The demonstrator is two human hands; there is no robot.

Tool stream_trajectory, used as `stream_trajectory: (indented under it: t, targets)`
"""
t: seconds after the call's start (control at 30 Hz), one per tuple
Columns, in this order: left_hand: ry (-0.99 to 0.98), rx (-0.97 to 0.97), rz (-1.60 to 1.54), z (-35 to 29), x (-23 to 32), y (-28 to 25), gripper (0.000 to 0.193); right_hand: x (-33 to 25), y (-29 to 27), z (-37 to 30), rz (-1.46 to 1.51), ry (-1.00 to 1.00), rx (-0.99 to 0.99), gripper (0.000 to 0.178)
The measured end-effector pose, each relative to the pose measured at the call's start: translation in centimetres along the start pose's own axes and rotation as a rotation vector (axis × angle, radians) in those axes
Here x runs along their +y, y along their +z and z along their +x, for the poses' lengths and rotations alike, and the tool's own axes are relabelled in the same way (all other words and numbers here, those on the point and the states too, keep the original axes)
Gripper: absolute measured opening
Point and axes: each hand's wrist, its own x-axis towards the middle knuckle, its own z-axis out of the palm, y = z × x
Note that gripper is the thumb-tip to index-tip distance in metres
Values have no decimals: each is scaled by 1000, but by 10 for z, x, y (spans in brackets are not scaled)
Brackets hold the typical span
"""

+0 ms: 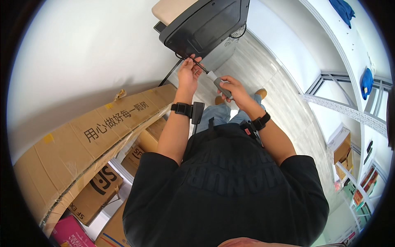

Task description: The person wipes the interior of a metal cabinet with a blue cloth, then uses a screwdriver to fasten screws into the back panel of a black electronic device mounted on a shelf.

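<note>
My right hand (233,88) is wrapped round the grey handle of a screwdriver-like tool (213,76) with a long dark shaft. The shaft slants up and left toward the lower edge of a black panel (205,29) on a beige-topped piece of equipment (169,10). Close to that edge, the fingers of my left hand (188,78) are curled round the far end of the shaft. Its tip is hidden by those fingers, so I cannot tell whether it touches the panel. A thin black cable (177,56) runs beside my left fingertips.
A long cardboard box (98,129) lies at the left by the white wall, over several smaller cartons (96,191). A dark rod (170,74) leans near my left hand. Metal-framed shelving (345,105) stands at the right. My shoes (261,93) are on grey flooring.
</note>
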Motion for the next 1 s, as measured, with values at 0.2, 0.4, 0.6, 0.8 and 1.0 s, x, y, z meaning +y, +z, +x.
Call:
stream_trajectory:
  t: [0.2, 0.4, 0.6, 0.8, 1.0]
  targets:
    - [-13, -6, -3, 2, 1, 0, 23, 3, -1, 3, 15, -8, 21, 33]
    - [-20, -12, -31, 6, 2, -5, 23, -1, 3, 2, 33, -10, 27, 36]
    - [-30, -24, -50, 7, 1, -6, 24, -3, 3, 5, 38, -10, 36, 37]
    - [-48, 3, -109, 5, 0, -3, 19, 10, 7, 13, -286, -140, 141, 41]
    - [-39, 62, -91, 2, -3, 2, 18, 8, 17, 13, -542, -307, 214, 47]
